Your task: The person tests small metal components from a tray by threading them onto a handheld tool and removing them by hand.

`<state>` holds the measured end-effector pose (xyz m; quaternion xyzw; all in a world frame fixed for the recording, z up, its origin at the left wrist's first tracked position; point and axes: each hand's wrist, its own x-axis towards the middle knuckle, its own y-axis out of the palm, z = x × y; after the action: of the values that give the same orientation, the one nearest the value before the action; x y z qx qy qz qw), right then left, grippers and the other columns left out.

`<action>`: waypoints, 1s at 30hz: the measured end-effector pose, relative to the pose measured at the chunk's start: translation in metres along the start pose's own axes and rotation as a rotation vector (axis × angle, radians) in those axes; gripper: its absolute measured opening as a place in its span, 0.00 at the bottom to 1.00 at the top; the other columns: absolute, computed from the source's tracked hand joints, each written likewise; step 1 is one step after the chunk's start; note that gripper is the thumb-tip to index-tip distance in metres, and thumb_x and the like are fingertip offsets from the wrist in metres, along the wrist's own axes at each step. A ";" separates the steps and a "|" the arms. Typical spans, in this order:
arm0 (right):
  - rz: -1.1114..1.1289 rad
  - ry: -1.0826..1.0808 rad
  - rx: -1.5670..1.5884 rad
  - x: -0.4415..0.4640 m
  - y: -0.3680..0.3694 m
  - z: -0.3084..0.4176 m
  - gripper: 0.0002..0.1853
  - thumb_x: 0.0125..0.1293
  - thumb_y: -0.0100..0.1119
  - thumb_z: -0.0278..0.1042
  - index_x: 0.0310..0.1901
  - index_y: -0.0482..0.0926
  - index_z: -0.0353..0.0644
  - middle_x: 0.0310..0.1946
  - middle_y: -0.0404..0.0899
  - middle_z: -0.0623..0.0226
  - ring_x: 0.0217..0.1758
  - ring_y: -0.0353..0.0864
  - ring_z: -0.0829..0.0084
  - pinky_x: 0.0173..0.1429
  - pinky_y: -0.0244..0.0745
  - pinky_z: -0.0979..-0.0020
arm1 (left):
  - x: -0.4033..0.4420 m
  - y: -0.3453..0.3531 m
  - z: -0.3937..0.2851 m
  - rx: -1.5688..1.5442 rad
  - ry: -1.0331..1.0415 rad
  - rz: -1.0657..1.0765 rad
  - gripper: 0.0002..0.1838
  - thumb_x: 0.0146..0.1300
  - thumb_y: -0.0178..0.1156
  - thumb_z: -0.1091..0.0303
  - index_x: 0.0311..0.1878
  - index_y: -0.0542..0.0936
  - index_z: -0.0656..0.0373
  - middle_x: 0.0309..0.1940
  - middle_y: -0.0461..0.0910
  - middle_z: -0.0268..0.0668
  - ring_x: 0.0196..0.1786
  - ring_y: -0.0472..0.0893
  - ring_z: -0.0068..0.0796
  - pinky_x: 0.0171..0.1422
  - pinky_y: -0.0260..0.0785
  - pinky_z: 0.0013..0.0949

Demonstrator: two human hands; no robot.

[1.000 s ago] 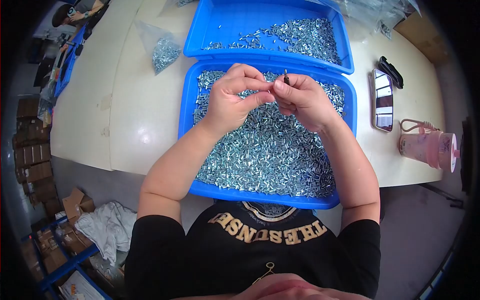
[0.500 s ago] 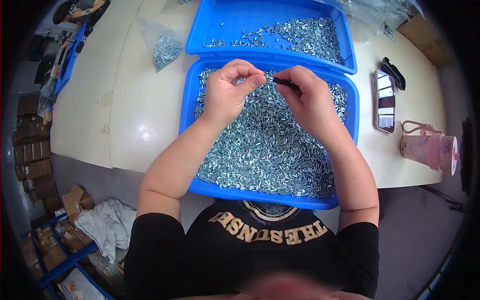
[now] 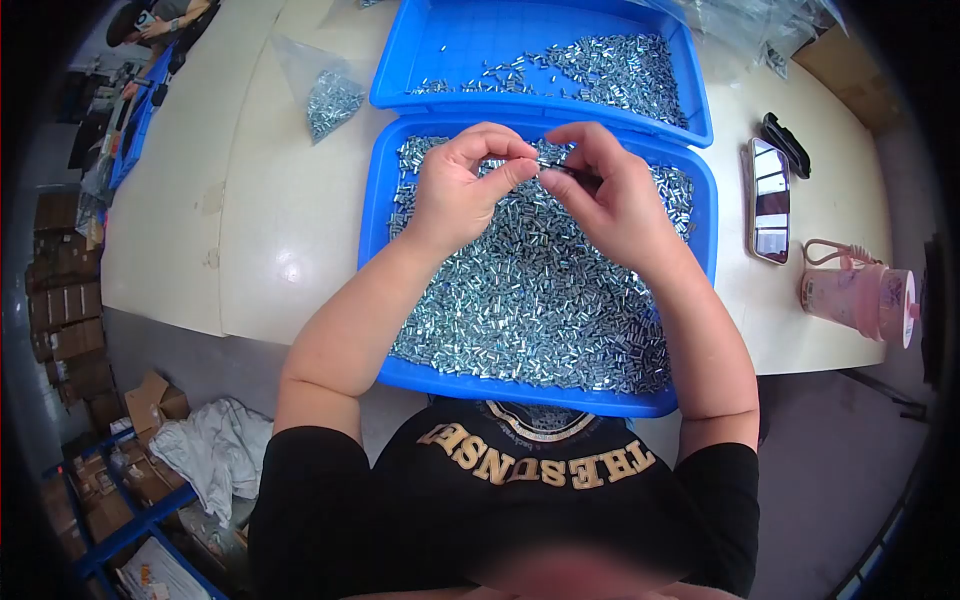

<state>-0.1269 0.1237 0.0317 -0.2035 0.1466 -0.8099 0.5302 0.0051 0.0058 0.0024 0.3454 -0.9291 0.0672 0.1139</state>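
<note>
My left hand (image 3: 460, 190) is closed in a pinch, thumb against fingertips. Whatever small piece it may hold is hidden by the fingers. Close by on the right, my right hand (image 3: 622, 200) grips a thin black tool (image 3: 582, 178), its index finger raised a little off it. The tool's tip meets the left fingertips, and its exact kind is hard to make out. Both hands are above a blue tray (image 3: 540, 384) filled with small shiny metal pins (image 3: 540, 290).
Behind stands a second blue tray (image 3: 420, 50) with scattered pins. A clear bag of pins (image 3: 334, 102) lies at left. On the right are a phone (image 3: 770, 200), a black case (image 3: 787, 147) and a pink cup (image 3: 858, 300). Another person (image 3: 165, 20) sits at far left.
My right index finger has lifted and the thumb has moved left. The black tool has shifted left, its tip now at my left fingertips. My left hand has moved slightly right.
</note>
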 end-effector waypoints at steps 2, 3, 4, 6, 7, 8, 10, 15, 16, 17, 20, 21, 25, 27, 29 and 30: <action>0.007 -0.014 0.049 0.000 0.001 -0.007 0.10 0.58 0.58 0.28 0.41 0.75 0.36 0.24 0.77 0.57 0.25 0.76 0.64 0.30 0.71 0.69 | 0.000 0.000 0.000 0.037 0.030 0.016 0.04 0.52 0.65 0.75 0.31 0.80 0.62 0.32 0.79 0.33 0.38 0.77 0.23 0.45 0.68 0.26; 0.008 -0.014 0.049 0.000 0.001 -0.009 0.10 0.58 0.58 0.28 0.41 0.75 0.36 0.24 0.77 0.57 0.25 0.76 0.64 0.30 0.71 0.69 | 0.000 0.000 0.000 0.037 0.029 0.015 0.04 0.52 0.65 0.75 0.31 0.80 0.62 0.32 0.79 0.33 0.38 0.77 0.23 0.45 0.68 0.26; 0.023 -0.020 0.087 0.001 0.001 -0.010 0.09 0.57 0.58 0.29 0.39 0.75 0.36 0.24 0.77 0.58 0.25 0.76 0.65 0.31 0.71 0.69 | 0.000 0.000 0.000 0.047 0.041 0.016 0.04 0.52 0.65 0.75 0.31 0.80 0.62 0.32 0.79 0.33 0.38 0.77 0.23 0.45 0.68 0.26; 0.039 -0.026 0.123 0.002 0.001 -0.014 0.08 0.57 0.59 0.29 0.37 0.74 0.35 0.23 0.77 0.59 0.25 0.76 0.67 0.31 0.71 0.70 | 0.001 0.001 0.000 0.057 0.052 0.016 0.04 0.52 0.64 0.75 0.31 0.80 0.62 0.32 0.79 0.34 0.38 0.77 0.23 0.45 0.68 0.26; 0.062 -0.016 0.082 0.003 0.002 -0.015 0.08 0.56 0.60 0.29 0.36 0.74 0.35 0.23 0.76 0.60 0.25 0.76 0.68 0.31 0.71 0.71 | 0.001 0.000 0.000 0.072 0.058 0.019 0.04 0.52 0.64 0.75 0.31 0.80 0.62 0.32 0.79 0.34 0.38 0.77 0.23 0.45 0.68 0.26; 0.085 -0.004 0.042 0.003 0.004 -0.017 0.09 0.55 0.61 0.28 0.35 0.74 0.35 0.23 0.76 0.61 0.25 0.75 0.69 0.32 0.71 0.71 | 0.001 -0.001 0.000 0.087 0.062 0.022 0.04 0.52 0.64 0.75 0.31 0.80 0.62 0.32 0.79 0.34 0.38 0.77 0.23 0.45 0.68 0.26; 0.033 -0.045 0.070 0.002 0.006 -0.017 0.08 0.57 0.60 0.29 0.35 0.74 0.35 0.22 0.75 0.61 0.25 0.75 0.70 0.32 0.71 0.72 | 0.001 -0.001 0.001 0.090 0.069 0.013 0.04 0.52 0.64 0.75 0.31 0.80 0.62 0.32 0.79 0.34 0.38 0.77 0.23 0.45 0.68 0.26; -0.023 0.009 0.119 0.003 0.002 -0.014 0.08 0.59 0.57 0.31 0.36 0.75 0.35 0.20 0.74 0.63 0.24 0.73 0.73 0.31 0.70 0.72 | 0.001 0.002 0.002 0.077 0.048 -0.009 0.04 0.52 0.64 0.74 0.31 0.80 0.62 0.31 0.80 0.34 0.37 0.78 0.22 0.44 0.69 0.26; 0.058 0.077 0.121 0.004 0.000 -0.013 0.08 0.58 0.58 0.31 0.35 0.74 0.35 0.20 0.74 0.64 0.24 0.73 0.74 0.30 0.69 0.73 | 0.001 0.001 0.002 0.057 0.028 -0.010 0.04 0.52 0.65 0.74 0.31 0.80 0.62 0.31 0.80 0.34 0.36 0.78 0.22 0.44 0.69 0.25; 0.141 0.145 0.125 0.004 -0.001 -0.013 0.09 0.58 0.59 0.30 0.35 0.74 0.35 0.20 0.73 0.66 0.23 0.72 0.75 0.29 0.68 0.73 | 0.001 0.000 0.002 0.039 0.009 -0.013 0.04 0.52 0.65 0.74 0.32 0.80 0.62 0.31 0.80 0.34 0.36 0.78 0.22 0.43 0.69 0.25; 0.099 0.126 0.173 0.004 0.002 -0.012 0.08 0.57 0.60 0.30 0.35 0.73 0.35 0.20 0.74 0.66 0.22 0.71 0.76 0.28 0.67 0.74 | 0.001 0.001 0.003 0.076 0.036 -0.005 0.05 0.52 0.64 0.74 0.32 0.80 0.62 0.31 0.80 0.34 0.36 0.78 0.22 0.43 0.69 0.25; 0.100 0.126 0.172 0.003 0.002 -0.010 0.08 0.57 0.60 0.30 0.35 0.73 0.35 0.20 0.74 0.66 0.22 0.71 0.76 0.28 0.67 0.74 | 0.001 0.001 0.003 0.075 0.037 -0.006 0.05 0.52 0.64 0.74 0.32 0.80 0.62 0.31 0.80 0.34 0.36 0.78 0.22 0.43 0.69 0.25; 0.073 0.055 0.114 0.002 0.003 -0.012 0.07 0.61 0.55 0.30 0.35 0.74 0.35 0.21 0.74 0.64 0.23 0.71 0.75 0.28 0.67 0.73 | 0.000 0.001 0.000 0.191 0.107 0.047 0.05 0.54 0.63 0.74 0.34 0.79 0.62 0.33 0.79 0.34 0.38 0.76 0.23 0.45 0.67 0.25; 0.067 0.049 0.122 0.002 0.003 -0.014 0.07 0.60 0.55 0.31 0.35 0.75 0.36 0.21 0.74 0.63 0.23 0.71 0.74 0.29 0.67 0.72 | 0.000 0.001 0.000 0.256 0.112 0.069 0.05 0.56 0.62 0.74 0.36 0.79 0.62 0.35 0.78 0.34 0.40 0.75 0.22 0.47 0.66 0.24; 0.124 0.030 0.079 0.003 0.002 -0.012 0.09 0.57 0.60 0.30 0.37 0.75 0.36 0.23 0.75 0.63 0.23 0.72 0.72 0.29 0.68 0.71 | 0.000 0.001 0.001 0.245 0.085 0.054 0.05 0.56 0.62 0.73 0.35 0.79 0.62 0.34 0.78 0.34 0.39 0.76 0.22 0.47 0.67 0.24; 0.125 0.031 0.080 0.003 0.003 -0.015 0.09 0.57 0.60 0.30 0.37 0.75 0.36 0.23 0.75 0.63 0.23 0.72 0.72 0.29 0.68 0.71 | -0.001 0.001 0.001 0.245 0.084 0.053 0.05 0.56 0.62 0.73 0.35 0.79 0.62 0.34 0.78 0.34 0.39 0.76 0.22 0.47 0.67 0.24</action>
<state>-0.1327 0.1200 0.0173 -0.1602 0.1348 -0.7835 0.5850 0.0050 0.0067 0.0017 0.3288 -0.9171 0.1978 0.1079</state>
